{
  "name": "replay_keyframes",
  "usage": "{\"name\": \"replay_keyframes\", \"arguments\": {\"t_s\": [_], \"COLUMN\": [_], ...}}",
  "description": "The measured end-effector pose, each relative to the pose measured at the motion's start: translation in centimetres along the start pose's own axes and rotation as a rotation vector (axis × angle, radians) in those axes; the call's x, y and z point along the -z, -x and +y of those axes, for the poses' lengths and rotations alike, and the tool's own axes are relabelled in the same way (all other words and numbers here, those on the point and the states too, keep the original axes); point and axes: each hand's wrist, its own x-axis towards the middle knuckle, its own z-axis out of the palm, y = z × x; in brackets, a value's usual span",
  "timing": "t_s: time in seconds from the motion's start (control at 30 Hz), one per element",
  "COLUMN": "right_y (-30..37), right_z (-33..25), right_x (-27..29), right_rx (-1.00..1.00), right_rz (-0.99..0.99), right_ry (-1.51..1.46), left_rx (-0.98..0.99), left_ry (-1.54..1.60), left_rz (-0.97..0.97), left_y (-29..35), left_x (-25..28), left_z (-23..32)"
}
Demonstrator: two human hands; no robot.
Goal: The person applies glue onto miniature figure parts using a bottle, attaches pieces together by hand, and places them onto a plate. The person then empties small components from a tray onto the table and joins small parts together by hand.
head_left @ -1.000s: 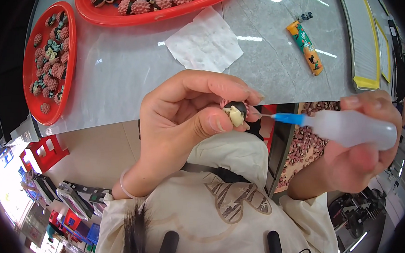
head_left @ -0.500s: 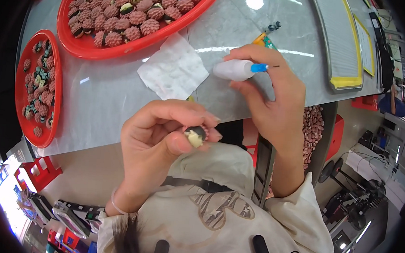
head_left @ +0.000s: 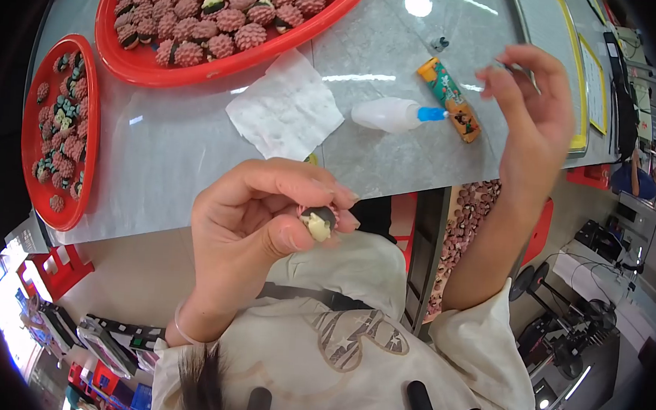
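Note:
Between the thumb and fingers of my left hand (head_left: 241, 218) is a small pink bumpy piece (head_left: 317, 223) with a dark layer and a cream-coloured part facing up. My right hand (head_left: 537, 105) is raised over the right side of the table with its fingers curled and apart; I make out nothing held in it. Left of it, a white squeeze bottle (head_left: 386, 114) with a blue nozzle lies on its side. The nozzle tip meets or overlaps a green and orange tube (head_left: 451, 100) with a yellow cap. A crumpled white tissue (head_left: 285, 108) lies beyond my left hand.
A large red tray (head_left: 223, 71) of similar pink pieces is at the far left, with a smaller red tray (head_left: 90, 168) nearer. A small dark item (head_left: 440, 43) lies beyond the tube. Below the table edge at right, many pink pieces (head_left: 465, 228) show beside my right arm.
My right hand has let go of the squeeze bottle and moved right and up. The bottle now lies on the table, and the tube shows fully. My left hand still holds the pink piece.

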Motion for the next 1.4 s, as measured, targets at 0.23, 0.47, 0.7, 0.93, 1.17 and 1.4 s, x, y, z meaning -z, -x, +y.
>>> {"name": "replay_keyframes", "arguments": {"t_s": [0.23,0.47,0.7,0.93,1.17,1.4], "right_y": [4.3,5.3,5.7,6.1,5.5,6.0], "right_z": [-4.0,-5.8,-5.6,-5.6,-6.0,-6.0], "right_x": [-0.5,-3.6,-3.5,-3.8,-4.3,-6.4], "right_rx": [-0.153,-0.22,0.001,0.225,0.358,0.375], "right_rz": [-0.335,-0.318,-0.342,-0.33,-0.269,-0.183], "right_ry": [-0.515,-0.646,-0.49,-0.273,-0.176,-0.124], "left_rx": [0.025,0.076,0.064,-0.008,-0.189,-0.027], "left_ry": [0.008,-0.098,-0.099,-0.138,-0.329,-0.198], "left_rz": [0.016,0.063,0.086,0.011,-0.005,0.108], "left_y": [-0.7,-0.3,0.3,0.6,0.2,-0.3], "left_x": [-1.0,-1.1,-1.1,-0.3,-0.4,-1.4], "left_z": [-0.2,-0.2,-0.2,-0.8,-0.1,1.3]}}
